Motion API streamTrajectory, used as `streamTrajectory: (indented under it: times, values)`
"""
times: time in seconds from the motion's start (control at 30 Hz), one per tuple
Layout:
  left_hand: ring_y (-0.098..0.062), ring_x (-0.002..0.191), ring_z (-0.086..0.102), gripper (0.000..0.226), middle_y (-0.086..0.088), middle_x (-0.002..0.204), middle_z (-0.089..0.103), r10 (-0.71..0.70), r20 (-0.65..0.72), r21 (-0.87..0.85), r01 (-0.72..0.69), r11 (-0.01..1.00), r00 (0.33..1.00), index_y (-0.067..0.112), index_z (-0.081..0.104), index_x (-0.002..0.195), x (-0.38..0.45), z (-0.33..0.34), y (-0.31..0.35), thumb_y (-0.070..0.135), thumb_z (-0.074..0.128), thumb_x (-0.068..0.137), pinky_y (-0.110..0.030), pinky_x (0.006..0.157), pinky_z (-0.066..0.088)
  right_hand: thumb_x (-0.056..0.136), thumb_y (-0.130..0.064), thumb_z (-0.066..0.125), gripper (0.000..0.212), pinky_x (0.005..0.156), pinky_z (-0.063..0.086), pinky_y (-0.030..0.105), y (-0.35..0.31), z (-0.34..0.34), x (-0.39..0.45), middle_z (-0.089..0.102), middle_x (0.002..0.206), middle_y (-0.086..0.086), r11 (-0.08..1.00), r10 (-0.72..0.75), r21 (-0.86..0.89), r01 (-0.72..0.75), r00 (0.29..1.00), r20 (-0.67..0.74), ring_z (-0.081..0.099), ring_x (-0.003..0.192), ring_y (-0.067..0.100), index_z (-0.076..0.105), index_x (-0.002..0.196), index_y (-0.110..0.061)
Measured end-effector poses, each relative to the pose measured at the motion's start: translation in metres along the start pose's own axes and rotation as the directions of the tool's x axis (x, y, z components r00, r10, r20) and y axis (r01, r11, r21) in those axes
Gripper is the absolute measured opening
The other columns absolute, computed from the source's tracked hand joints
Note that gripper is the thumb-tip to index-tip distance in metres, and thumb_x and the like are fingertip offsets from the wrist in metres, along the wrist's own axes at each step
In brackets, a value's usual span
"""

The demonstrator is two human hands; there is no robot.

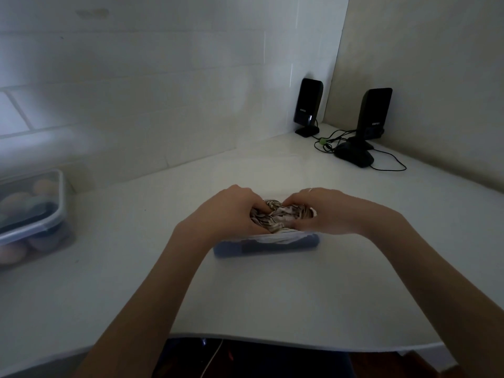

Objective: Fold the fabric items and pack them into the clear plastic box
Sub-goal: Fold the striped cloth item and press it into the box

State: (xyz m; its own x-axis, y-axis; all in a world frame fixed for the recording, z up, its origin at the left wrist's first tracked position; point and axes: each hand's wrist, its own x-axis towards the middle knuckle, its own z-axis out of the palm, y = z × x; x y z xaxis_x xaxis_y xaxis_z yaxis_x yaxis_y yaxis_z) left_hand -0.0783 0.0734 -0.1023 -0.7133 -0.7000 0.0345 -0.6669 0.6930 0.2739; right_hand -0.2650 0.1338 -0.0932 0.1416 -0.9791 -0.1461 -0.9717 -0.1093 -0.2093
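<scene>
- My left hand [231, 211] and my right hand [324, 214] both curl tight around the striped cloth [275, 215].
- The striped cloth is bunched up between my hands, right on top of the clear plastic box [266, 245].
- The box sits on the white table [300, 296], close to me. Dark cloth is already inside it.
- I think I am pushing this cloth down into the box.
- To do it well, I should press evenly with both hands so the box does not slide.
- I should tuck the loose edges in so nothing hangs over the rim.
</scene>
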Motion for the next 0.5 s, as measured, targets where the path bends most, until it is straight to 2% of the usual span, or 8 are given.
streamTrajectory:
  times: [0.1,0.2,0.33,0.5]
  values:
    - [-0.014,0.094,0.06,0.042,0.007,0.107,0.069,-0.018,0.005,-0.02,0.018,1.0,1.0,0.033,0.066,0.111,0.001,0.0,0.0,0.046,0.069,0.071,-0.033,0.084,0.051,0.081,-0.056,0.055,0.051,0.097,0.037,0.037,-0.003,-0.008,0.004,0.058,0.125,-0.009,0.987,0.038,-0.158,-0.034,0.999,0.017,0.051,0.116,0.017,0.05,0.128,-0.035]
    - [-0.015,0.101,0.057,0.043,0.007,0.114,0.065,-0.042,0.052,-0.05,0.045,0.998,0.998,0.034,0.061,0.112,0.004,0.002,-0.005,0.041,0.069,0.07,-0.034,0.09,0.049,0.075,-0.057,0.059,0.053,0.085,0.029,0.035,-0.006,-0.008,0.013,0.058,0.121,-0.004,0.954,0.097,-0.289,-0.084,0.995,0.031,0.047,0.115,0.023,0.056,0.123,-0.035]
    - [-0.016,0.103,0.054,0.043,0.005,0.116,0.063,-0.036,0.091,-0.031,0.039,0.999,0.995,0.032,0.057,0.116,0.006,0.003,-0.007,0.036,0.068,0.074,-0.032,0.089,0.046,0.078,-0.053,0.057,0.046,0.079,0.022,0.035,-0.013,-0.002,0.017,0.054,0.114,0.003,0.899,0.07,-0.432,-0.07,0.997,-0.015,0.04,0.11,0.024,0.061,0.116,-0.027]
    - [-0.016,0.101,0.057,0.04,0.007,0.115,0.065,-0.035,0.046,-0.045,0.037,0.998,0.998,0.032,0.059,0.113,0.003,0.005,-0.007,0.035,0.068,0.074,-0.032,0.088,0.047,0.08,-0.049,0.058,0.043,0.08,0.025,0.035,-0.016,-0.004,0.013,0.054,0.114,0.004,0.91,0.063,-0.409,-0.064,0.998,-0.017,0.043,0.109,0.024,0.06,0.116,-0.025]
